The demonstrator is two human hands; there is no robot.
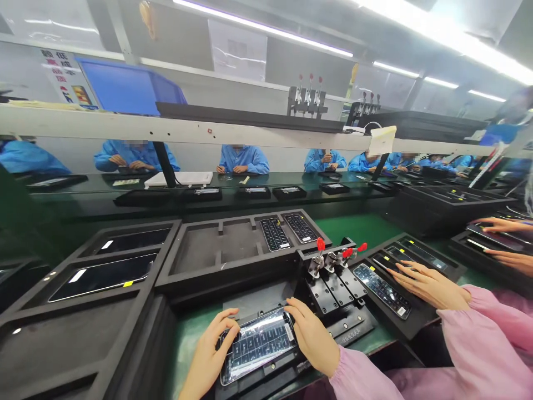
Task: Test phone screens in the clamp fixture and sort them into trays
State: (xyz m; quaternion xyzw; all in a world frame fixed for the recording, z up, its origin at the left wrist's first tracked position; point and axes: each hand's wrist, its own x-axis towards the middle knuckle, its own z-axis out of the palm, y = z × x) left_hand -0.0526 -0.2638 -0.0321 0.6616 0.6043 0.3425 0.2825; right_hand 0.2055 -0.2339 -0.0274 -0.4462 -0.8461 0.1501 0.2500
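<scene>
A phone (260, 341) with a glossy film and a printed grid on its face lies tilted on a black fixture (272, 366) at the bottom centre. My left hand (214, 347) grips its left end, fingers curled over the upper corner. At the other end, my right hand (312, 333) has its fingertips on the upper right corner, beside a small white label. A row of toggle clamps (331, 266) with red tips stands just right of my right hand.
Behind my hands, a black foam tray (195, 278) holds two grid-faced phones (275, 233). Another tray (141, 300) at left holds dark phones (104, 278). At right, a co-worker's hands (433, 283) reach over a tray of phones. Across the bench, people in blue work below a shelf (250, 133).
</scene>
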